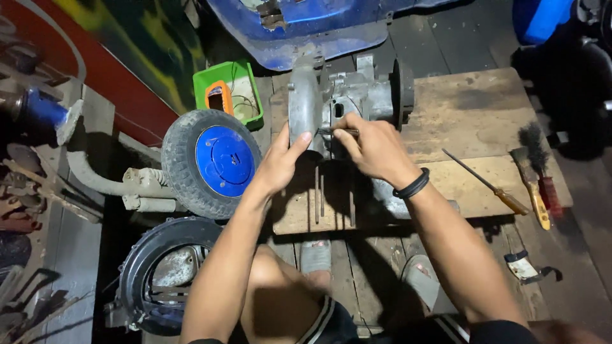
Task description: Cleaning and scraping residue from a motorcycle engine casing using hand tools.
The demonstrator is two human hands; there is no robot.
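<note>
A grey metal engine casing (pixel 357 95) stands on a wooden board (pixel 472 121) in front of me. My left hand (pixel 280 159) rests flat against the casing's left side, fingers apart. My right hand (pixel 373 146), with a black band at the wrist, pinches a thin metal rod or tool (pixel 341 132) against the casing's middle. Several long studs (pixel 319 194) stick out of the casing toward me.
A small wheel with a blue hub (pixel 213 162) lies left of the board, a green plastic tray (pixel 229 92) behind it. A round fan cover (pixel 159 274) lies lower left. A screwdriver (pixel 488 185) and a brush (pixel 532 172) lie on the board's right. A blue scooter body (pixel 306 28) stands beyond.
</note>
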